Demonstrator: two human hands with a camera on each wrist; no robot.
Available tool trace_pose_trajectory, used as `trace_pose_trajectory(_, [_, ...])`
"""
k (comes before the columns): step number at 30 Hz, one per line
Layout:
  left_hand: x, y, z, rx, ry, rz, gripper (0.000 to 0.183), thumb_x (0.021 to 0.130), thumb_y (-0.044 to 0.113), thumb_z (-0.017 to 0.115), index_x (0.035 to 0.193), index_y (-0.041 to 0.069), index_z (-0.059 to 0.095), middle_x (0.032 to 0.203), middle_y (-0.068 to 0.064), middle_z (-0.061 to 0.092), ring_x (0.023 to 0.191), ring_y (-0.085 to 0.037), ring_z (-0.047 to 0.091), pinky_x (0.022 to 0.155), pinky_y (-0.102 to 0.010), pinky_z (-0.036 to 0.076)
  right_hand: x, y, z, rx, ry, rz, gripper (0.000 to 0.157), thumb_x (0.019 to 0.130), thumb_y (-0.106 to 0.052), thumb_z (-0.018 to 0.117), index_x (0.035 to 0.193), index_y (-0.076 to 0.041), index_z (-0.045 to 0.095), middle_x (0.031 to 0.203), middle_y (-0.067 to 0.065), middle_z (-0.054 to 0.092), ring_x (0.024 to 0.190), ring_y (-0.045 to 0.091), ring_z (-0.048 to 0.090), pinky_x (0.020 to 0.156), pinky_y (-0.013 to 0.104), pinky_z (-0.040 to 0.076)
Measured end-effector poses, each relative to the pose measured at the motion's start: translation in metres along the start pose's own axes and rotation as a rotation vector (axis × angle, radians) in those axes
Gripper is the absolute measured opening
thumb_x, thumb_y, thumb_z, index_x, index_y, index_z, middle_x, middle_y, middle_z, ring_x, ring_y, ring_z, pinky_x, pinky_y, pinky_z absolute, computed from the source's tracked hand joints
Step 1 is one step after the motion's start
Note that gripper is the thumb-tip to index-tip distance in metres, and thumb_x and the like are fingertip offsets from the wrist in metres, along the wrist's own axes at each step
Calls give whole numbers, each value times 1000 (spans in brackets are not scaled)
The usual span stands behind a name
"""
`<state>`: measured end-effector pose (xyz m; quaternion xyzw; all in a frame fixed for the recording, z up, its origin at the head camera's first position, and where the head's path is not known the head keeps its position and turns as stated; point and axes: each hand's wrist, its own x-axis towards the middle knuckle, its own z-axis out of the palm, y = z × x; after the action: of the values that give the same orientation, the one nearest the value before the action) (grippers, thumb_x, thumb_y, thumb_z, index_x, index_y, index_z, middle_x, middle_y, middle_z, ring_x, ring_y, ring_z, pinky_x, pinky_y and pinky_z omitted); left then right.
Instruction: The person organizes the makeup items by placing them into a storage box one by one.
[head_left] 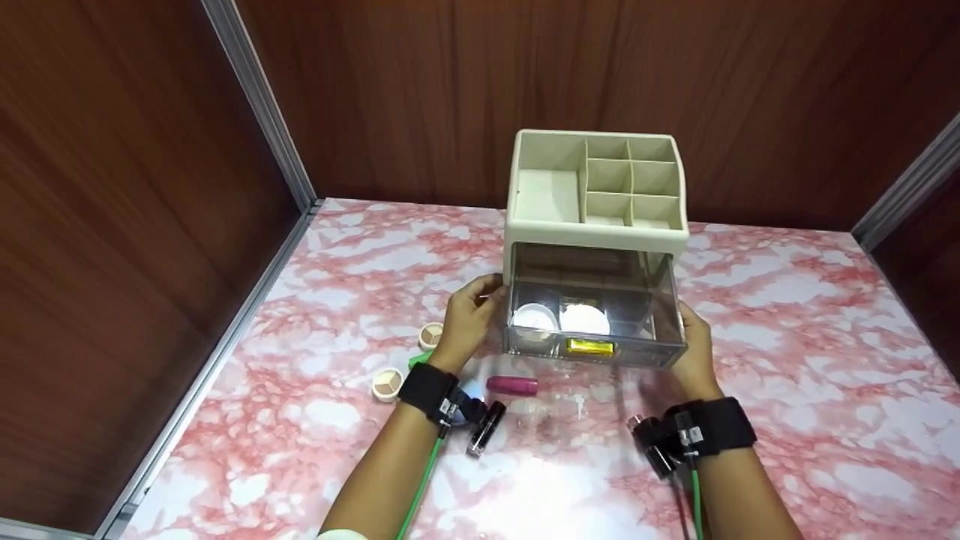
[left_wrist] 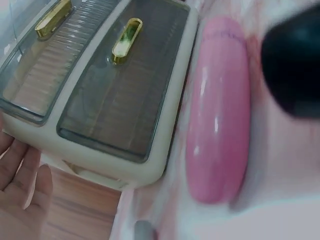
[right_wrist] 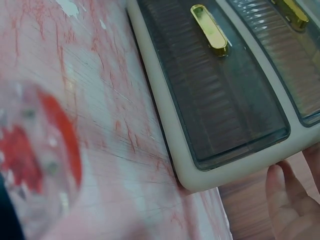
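Note:
A cream cosmetics organizer point(head_left: 606, 238) with divided compartments on top stands on the marbled table. Its clear upper drawer point(head_left: 637, 351) is pulled out, and two round white items point(head_left: 534, 320) show inside it. My left hand point(head_left: 466, 319) touches the organizer's left side, fingertips at the wall and thumb toward the front. On the opposite side, my right hand point(head_left: 694, 352) rests against the wall, its fingers partly hidden behind the drawer. Both wrist views show the lower drawer point(left_wrist: 120, 95) closed, with a gold handle point(right_wrist: 210, 30). Fingertips meet the cream side in each.
A magenta tube point(head_left: 512, 385) lies in front of the organizer. Two round three-shade palettes point(head_left: 387, 383), a green item point(head_left: 418, 361) and a pale blue item point(head_left: 471, 390) are around my left wrist. A clear object with red point(right_wrist: 30, 160) looms close in the right wrist view. Wood panels point(head_left: 420, 97) enclose the table.

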<state>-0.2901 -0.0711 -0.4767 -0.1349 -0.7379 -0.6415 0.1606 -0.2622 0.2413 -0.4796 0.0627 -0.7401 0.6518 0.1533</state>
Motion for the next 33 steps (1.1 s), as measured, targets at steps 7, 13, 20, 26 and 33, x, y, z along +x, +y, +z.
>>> trace_pose_trajectory(7, [-4, 24, -16, 164, -23, 14, 24, 95, 13, 65, 116, 4, 67, 105, -3, 70, 92, -17, 65, 81, -29, 52, 1, 2, 3, 9, 44, -39, 35, 86, 14, 62, 121, 9, 62, 93, -9, 70, 83, 7, 64, 76, 19, 52])
trace_pose_trajectory(13, [-20, 50, -35, 291, -195, 15, 24, 93, 10, 66, 117, 6, 67, 99, -1, 70, 86, -13, 63, 79, -27, 52, 3, 2, 2, 6, 26, -37, 40, 85, 15, 63, 124, 9, 60, 93, -11, 70, 84, 9, 64, 77, 20, 52])
trace_pose_trajectory(20, [-39, 65, -73, 539, -272, 27, 25, 94, 18, 66, 118, 12, 68, 112, -2, 69, 97, -10, 63, 86, -28, 51, 4, 2, 2, 0, -23, 19, 37, 89, 6, 64, 126, 4, 60, 94, -6, 70, 83, 11, 63, 75, 22, 53])
trace_pose_trajectory(26, [-34, 43, -109, 698, -255, -2, 24, 93, 18, 67, 115, 10, 70, 109, -4, 70, 93, -17, 65, 82, -34, 53, 2, 2, 0, 5, 6, 9, 45, 83, 13, 66, 127, 7, 58, 99, -10, 69, 92, 10, 63, 83, 22, 50])
trace_pose_trajectory(33, [-45, 21, -133, 893, -348, -73, 25, 90, 16, 70, 114, 8, 71, 110, -8, 69, 97, -25, 65, 82, -42, 52, -7, -21, 2, 4, -22, -50, 46, 80, 17, 66, 125, 13, 57, 95, -12, 68, 89, 7, 62, 82, 19, 49])
